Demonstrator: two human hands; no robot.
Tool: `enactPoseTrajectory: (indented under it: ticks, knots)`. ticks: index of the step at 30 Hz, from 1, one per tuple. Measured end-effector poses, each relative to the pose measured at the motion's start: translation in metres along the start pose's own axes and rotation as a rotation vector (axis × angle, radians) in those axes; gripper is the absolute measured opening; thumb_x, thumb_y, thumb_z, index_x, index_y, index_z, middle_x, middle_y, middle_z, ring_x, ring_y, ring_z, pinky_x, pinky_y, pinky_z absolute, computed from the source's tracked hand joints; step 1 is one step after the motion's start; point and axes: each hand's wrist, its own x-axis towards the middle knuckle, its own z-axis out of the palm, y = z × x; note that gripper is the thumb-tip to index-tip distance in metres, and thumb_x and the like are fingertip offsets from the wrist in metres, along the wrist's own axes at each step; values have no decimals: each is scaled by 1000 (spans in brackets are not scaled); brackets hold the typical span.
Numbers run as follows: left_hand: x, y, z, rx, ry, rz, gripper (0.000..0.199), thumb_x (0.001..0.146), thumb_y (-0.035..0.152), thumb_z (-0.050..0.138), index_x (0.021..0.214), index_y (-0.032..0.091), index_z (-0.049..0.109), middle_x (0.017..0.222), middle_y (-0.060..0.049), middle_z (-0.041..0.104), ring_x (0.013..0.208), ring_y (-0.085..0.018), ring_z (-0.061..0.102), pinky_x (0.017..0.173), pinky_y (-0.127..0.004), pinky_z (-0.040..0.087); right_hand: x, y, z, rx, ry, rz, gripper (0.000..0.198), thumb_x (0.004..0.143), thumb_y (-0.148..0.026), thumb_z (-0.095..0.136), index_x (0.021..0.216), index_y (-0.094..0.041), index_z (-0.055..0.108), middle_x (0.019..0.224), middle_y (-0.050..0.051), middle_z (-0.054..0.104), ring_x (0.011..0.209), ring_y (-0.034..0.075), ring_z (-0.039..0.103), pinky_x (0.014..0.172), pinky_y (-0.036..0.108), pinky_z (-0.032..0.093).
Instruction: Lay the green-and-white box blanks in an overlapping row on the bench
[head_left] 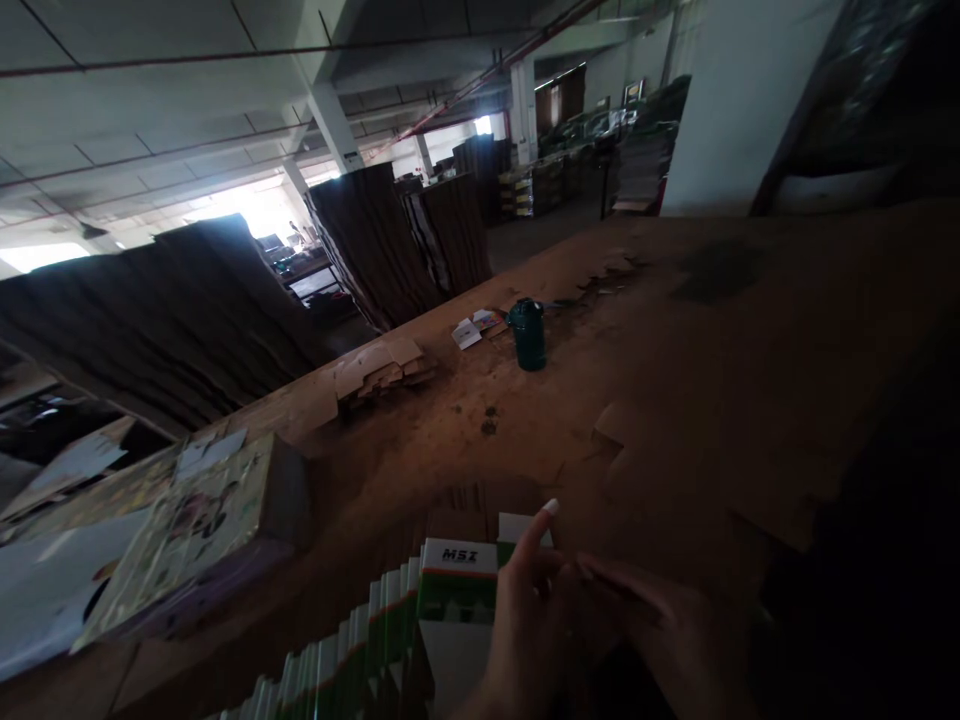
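My left hand (pixel 517 610) is at the lower middle, one finger pointing up and the others curled inward. My right hand (pixel 660 615) comes from the right, its fingers pressed together and meeting the left hand's fingers. Whatever lies between them is hidden in shadow. Just left of my left hand stands a white and green printed carton (pixel 459 580) marked "MSI". A white flap (pixel 514 525) shows behind that hand. From there a row of similar thin cartons (pixel 337 655) stands on edge, close together, running toward the lower left.
A dark green lidded jug (pixel 529 335) stands on the brown worktable (pixel 562 430). Cardboard pieces (pixel 375 372) and a small printed card (pixel 466 334) lie near the far edge. A wrapped printed stack (pixel 202 530) is at left. Tall board stacks (pixel 375 240) stand beyond.
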Motion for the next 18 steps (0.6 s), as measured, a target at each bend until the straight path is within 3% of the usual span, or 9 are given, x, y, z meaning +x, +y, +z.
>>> enactPoseTrajectory:
  ticks: [7,9,12,15,18]
  knots:
    - [7,-17,-3,403,22,247,47,81,25,55,128,21,56,73,-1,67,65,-14,59,68,-24,50,8,4,-9,-7,-102,152,19,70,-42,65,78,-29,76,81,2,77,77,22,72,68,27,56]
    - [18,-19,-3,554,-55,272,50,81,23,51,131,24,54,78,-2,69,69,-14,61,71,-24,50,16,18,-9,56,-104,195,17,69,-41,67,74,-26,74,77,3,76,75,22,71,69,28,55]
    - [47,-16,6,561,-170,274,59,78,18,49,136,26,48,75,0,68,69,-15,61,70,-25,49,33,45,-16,149,-82,270,23,69,-44,70,72,-21,68,70,3,72,71,20,67,63,28,51]
    - [73,-11,26,780,-417,232,69,75,15,48,143,25,38,71,2,67,65,-15,60,67,-24,46,42,66,-26,131,-68,319,30,73,-48,69,74,-19,62,62,-1,65,61,15,63,58,26,48]
    - [76,-13,37,906,-537,169,74,72,19,55,143,24,38,69,-1,69,62,-18,61,65,-27,47,40,67,-35,74,-123,312,29,85,-44,61,90,-15,62,77,0,66,66,13,62,62,28,51]
